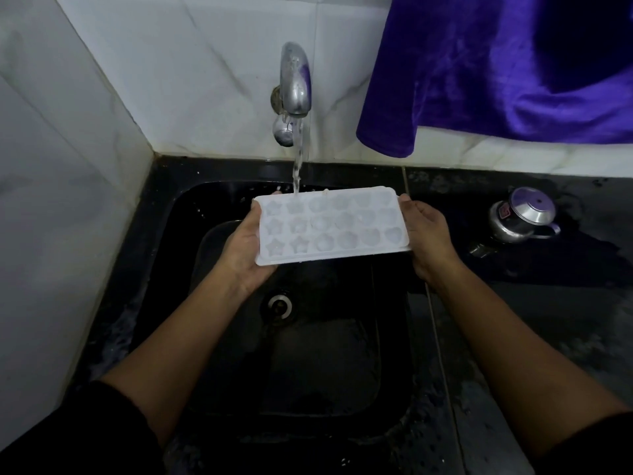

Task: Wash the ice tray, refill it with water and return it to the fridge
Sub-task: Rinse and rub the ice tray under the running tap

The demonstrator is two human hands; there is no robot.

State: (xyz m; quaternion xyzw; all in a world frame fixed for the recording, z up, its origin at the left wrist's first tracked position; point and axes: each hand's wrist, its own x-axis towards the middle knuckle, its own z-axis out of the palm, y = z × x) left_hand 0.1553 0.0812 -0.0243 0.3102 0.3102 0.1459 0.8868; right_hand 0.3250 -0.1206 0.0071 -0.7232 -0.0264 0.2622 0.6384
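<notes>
Both hands hold the white ice tray (331,226) over the black sink (390,337), cavities up. Left hand (241,246) grips the left short end, fingers wrapped under, one fingertip showing at the far edge. Right hand (426,234) grips the right short end, thumb along the rim. Tap (295,80) is running; the stream lands on a star cavity in the far row, near the left end. Steel pot (520,216) sits on the wet dark surface (565,303) to the right. Purple cloth (496,70) hangs against the wall.
</notes>
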